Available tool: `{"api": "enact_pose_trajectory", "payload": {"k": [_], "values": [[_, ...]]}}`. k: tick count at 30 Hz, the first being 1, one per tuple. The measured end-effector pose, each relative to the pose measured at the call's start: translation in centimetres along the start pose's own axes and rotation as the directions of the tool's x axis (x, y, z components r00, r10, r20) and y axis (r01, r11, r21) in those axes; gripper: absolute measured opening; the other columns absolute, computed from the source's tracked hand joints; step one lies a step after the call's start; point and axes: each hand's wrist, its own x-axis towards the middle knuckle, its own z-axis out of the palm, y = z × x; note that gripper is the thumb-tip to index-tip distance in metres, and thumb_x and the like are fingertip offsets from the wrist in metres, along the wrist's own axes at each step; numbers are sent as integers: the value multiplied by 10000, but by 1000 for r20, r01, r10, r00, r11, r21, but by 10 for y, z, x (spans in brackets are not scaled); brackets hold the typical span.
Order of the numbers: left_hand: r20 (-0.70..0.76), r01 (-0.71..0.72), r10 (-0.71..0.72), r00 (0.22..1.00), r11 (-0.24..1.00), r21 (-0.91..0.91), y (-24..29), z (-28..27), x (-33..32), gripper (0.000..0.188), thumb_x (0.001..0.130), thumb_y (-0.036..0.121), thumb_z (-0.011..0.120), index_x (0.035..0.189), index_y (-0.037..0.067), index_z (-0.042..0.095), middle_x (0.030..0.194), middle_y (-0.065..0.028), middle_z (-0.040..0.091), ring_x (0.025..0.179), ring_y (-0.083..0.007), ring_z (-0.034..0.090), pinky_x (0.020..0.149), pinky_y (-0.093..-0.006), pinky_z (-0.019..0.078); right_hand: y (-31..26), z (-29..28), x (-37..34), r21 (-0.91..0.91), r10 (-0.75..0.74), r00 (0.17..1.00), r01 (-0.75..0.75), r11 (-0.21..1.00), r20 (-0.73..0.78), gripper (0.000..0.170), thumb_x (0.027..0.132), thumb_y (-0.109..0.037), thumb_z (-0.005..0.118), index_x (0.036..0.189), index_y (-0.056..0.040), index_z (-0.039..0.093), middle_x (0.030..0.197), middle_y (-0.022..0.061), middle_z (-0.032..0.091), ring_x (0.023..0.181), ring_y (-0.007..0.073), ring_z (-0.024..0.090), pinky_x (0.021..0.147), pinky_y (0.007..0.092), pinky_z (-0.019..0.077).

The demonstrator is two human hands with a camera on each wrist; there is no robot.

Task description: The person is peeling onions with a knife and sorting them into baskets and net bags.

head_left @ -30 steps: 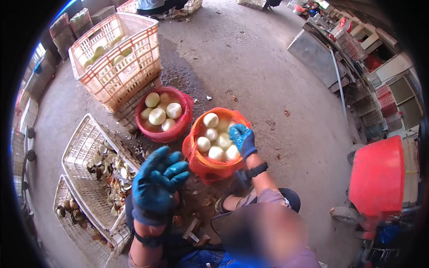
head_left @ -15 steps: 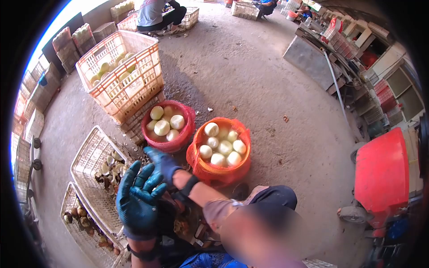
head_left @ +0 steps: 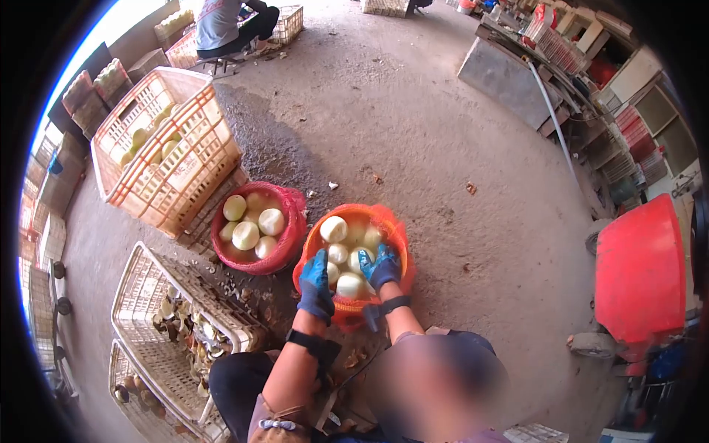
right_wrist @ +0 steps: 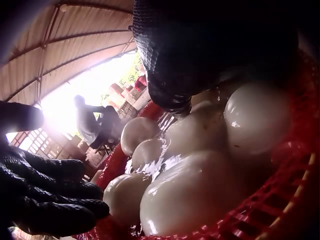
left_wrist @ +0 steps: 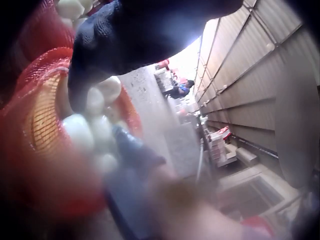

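Clock set on the orange tub (head_left: 403, 249) in the head view. Tub is mesh-wrapped, with pale peeled rounds (head_left: 350, 286) lying in cloudy water. Left hand (head_left: 317, 289), gloved blue, at 8 o'clock by the rim: fingers extended, grip wide, holding nothing; rim contact cannot be told. Right hand (head_left: 382, 267), also gloved, at 3 o'clock inside the tub: thumb and fingers spread, fingertips down on the rounds at the water surface; whether one is pinched cannot be told. Red tub (head_left: 294, 226), similar contents, just beside at half past 9. Pink-white crate (head_left: 198, 166) with greenish produce at 10; pale crate (head_left: 133, 295) of peelings (head_left: 196, 332) at 8. Seated person (head_left: 220, 29) at 11, well apart.
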Motion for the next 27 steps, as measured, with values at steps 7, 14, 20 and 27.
{"api": "enact_pose_trajectory", "payload": {"k": [7, 14, 20, 27], "values": [[100, -72, 61, 993, 992, 106, -45, -15, 79, 404, 926, 376, 595, 1210, 90, 578, 1104, -69, 613, 967, -216, 590, 825, -370, 498, -1, -18, 16, 125, 42, 964, -77, 989, 262, 569, 861, -488, 612, 1215, -43, 616, 1166, 211, 641, 1088, 374, 608, 925, 437, 483], [6, -233, 258, 966, 861, 453, -56, -40, 113, 479, 933, 345, 573, 1212, -44, 562, 1103, -130, 632, 968, -244, 600, 869, -361, 473, 21, -18, 38, 522, 22, 1000, -29, 853, 20, 593, 864, -400, 635, 1285, 0, 514, 1187, 249, 613, 1139, 403, 571, 951, 417, 470], [109, -300, 282, 953, 931, 207, -9, 21, 97, 397, 939, 307, 598, 1193, 2, 589, 1139, -85, 604, 1022, -170, 552, 909, -299, 446, -8, -1, 58, 425, -24, 998, -6, 905, 65, 686, 863, -453, 625, 1358, -14, 443, 1280, 288, 536, 1225, 408, 501, 998, 439, 436], [100, -206, 180, 979, 832, 515, 16, 30, 117, 411, 866, 354, 661, 962, -46, 646, 832, -113, 658, 750, -144, 582, 675, -310, 484, 3, -29, 89, 466, -245, 904, 58, 883, 350, 276, 921, -291, 562, 1027, -49, 643, 1016, 215, 661, 986, 362, 634, 828, 439, 497]]}}
